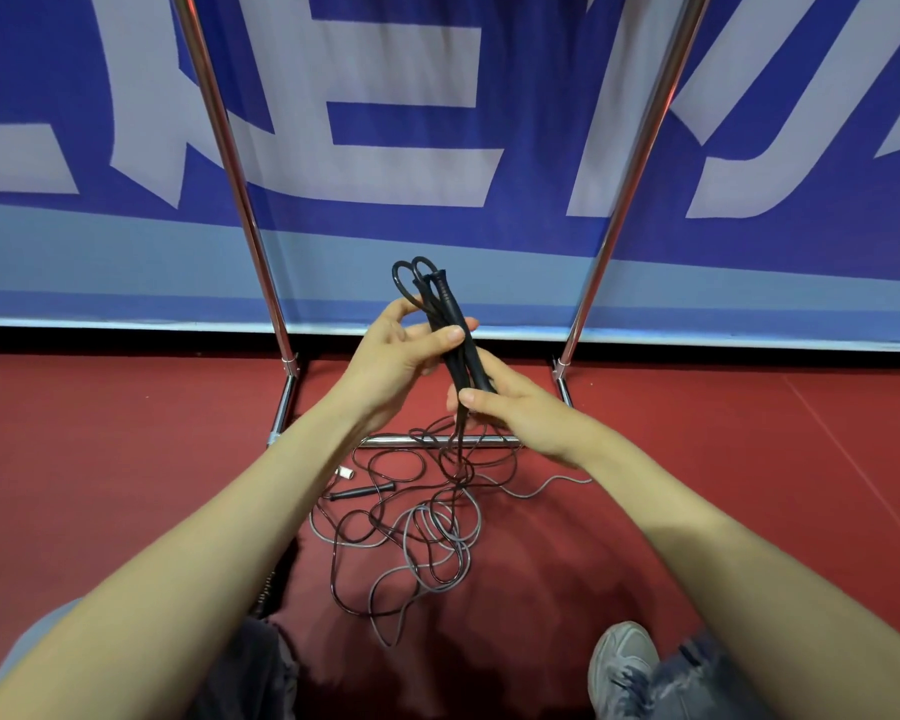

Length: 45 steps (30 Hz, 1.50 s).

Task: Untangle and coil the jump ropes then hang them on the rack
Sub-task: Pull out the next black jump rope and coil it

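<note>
Both hands hold a pair of black jump-rope handles [445, 298] upright before the chrome rack [232, 163]. The left hand [396, 356] pinches them near the middle, and the right hand [520, 407] curls round their lower ends. Their cord drops into a tangle of black and grey ropes [422, 537] on the red floor [126, 459].

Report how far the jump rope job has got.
Done: nothing visibly hung on the rack. In hand: left hand and right hand hold black handles, loops above them. Left: the black-and-grey tangle on the floor needs untangling, coiling, hanging.
</note>
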Each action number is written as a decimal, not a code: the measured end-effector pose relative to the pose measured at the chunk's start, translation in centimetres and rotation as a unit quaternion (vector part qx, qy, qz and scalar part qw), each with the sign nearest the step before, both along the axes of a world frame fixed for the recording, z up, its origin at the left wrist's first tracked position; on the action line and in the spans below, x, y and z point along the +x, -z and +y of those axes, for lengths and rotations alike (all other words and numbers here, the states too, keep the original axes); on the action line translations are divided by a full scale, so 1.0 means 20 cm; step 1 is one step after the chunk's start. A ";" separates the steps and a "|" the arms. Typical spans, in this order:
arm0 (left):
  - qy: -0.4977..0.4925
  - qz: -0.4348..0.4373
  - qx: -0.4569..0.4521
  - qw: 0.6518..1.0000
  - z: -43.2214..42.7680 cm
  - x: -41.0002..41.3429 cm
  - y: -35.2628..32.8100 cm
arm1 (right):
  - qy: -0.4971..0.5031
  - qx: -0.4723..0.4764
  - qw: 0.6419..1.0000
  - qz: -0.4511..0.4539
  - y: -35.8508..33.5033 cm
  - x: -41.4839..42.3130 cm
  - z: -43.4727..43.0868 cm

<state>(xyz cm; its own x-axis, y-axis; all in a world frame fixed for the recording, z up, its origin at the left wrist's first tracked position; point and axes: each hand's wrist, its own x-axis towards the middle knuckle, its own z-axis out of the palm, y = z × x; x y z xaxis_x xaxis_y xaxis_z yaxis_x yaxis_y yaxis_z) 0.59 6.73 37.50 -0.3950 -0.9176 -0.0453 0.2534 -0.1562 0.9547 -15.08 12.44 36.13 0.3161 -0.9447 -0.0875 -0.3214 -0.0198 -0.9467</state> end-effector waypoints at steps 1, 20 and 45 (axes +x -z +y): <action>-0.012 -0.001 0.002 1.000 0.00 -0.01 0.00 | 0.009 0.003 1.000 -0.003 0.00 0.01 0.00; -0.077 0.010 -0.040 0.996 0.02 -0.05 -0.03 | 0.157 -0.162 0.966 0.125 0.01 0.08 -0.02; 0.069 -0.208 -0.059 0.974 -0.11 0.27 0.01 | -0.061 -0.057 0.992 0.093 -0.19 -0.16 0.03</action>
<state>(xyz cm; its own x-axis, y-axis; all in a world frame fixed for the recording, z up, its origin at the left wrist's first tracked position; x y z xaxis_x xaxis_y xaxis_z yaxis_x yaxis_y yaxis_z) 5.91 4.43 37.38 -0.4855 -0.8652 -0.1253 -0.1758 -0.0438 0.9835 -18.32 13.06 39.98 0.4171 -0.9075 -0.0494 -0.4791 -0.1733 -0.8604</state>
